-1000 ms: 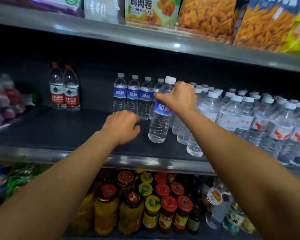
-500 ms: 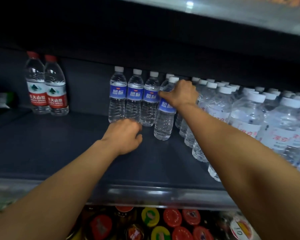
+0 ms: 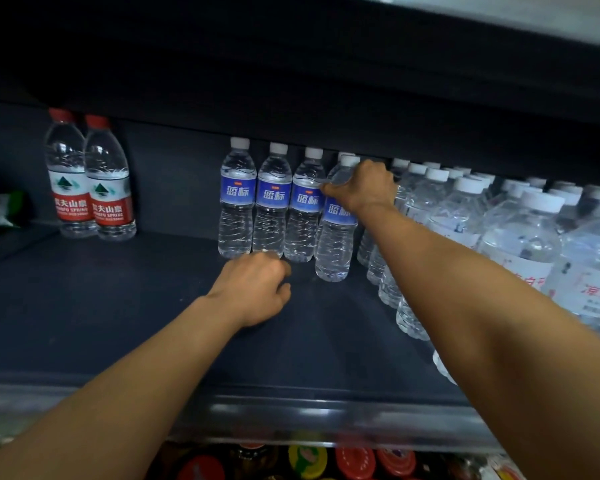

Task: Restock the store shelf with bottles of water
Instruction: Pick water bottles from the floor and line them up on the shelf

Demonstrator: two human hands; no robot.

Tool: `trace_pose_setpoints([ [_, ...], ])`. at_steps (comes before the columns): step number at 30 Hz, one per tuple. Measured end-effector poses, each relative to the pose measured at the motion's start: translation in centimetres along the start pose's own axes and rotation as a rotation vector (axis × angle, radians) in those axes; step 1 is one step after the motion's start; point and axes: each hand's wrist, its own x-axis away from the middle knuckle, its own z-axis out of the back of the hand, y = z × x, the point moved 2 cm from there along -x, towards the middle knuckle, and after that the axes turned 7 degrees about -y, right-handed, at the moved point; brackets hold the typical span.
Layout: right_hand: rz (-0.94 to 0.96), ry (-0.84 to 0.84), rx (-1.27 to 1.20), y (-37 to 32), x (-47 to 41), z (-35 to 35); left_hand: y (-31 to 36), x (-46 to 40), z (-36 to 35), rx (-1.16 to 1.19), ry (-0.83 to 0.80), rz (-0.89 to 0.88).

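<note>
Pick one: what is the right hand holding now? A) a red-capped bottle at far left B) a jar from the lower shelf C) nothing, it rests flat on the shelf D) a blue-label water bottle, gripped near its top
D: the right hand curls around the upper part of the blue-label bottle, which stands just in front of the row of three matching bottles; the left hand holds nothing.
</note>
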Motion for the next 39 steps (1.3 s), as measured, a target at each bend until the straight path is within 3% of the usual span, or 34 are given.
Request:
trace_pose_setpoints([
  [11, 0.013, -0.124, -0.091, 0.5, 1.0, 0.7, -0.1, 1.2, 0.2, -0.025, -0.026, 0.020],
  [18, 0.051, -0.146, 0.043, 1.3, 5.3, 2.1, 0.8, 3.3, 2.4, -0.040, -0.013, 0.050],
  [30, 0.499, -0.319, 0.183, 2.6, 23.8, 7.2, 7.1, 14.6, 7.5, -0.088, 0.037, 0.051],
  [39, 0.526, -0.388, 0.102, 6.9, 40.5, 8.2, 14.2, 25.9, 3.2, -0.071, -0.024, -0.026],
])
